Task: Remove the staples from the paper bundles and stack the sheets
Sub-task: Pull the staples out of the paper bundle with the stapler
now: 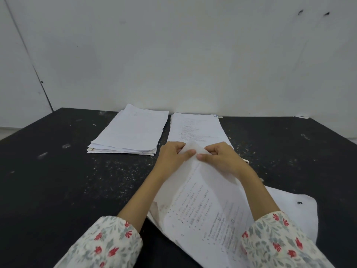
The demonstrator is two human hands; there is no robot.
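A printed paper bundle (204,206) lies lifted at its far corner in front of me. My left hand (173,154) pinches that corner from the left, and my right hand (220,155) pinches it from the right, thumbs almost meeting. The staple itself is hidden by my fingers. A stack of loose white sheets (129,132) lies at the back left of the black table (58,180). A second stack of printed pages (195,128) sits beside it, just behind my hands.
A bent loose staple (128,178) lies on the table left of my left forearm. White specks and scraps are scattered over the tabletop. A white wall (173,55) rises right behind the stacks. The table's left edge runs diagonally.
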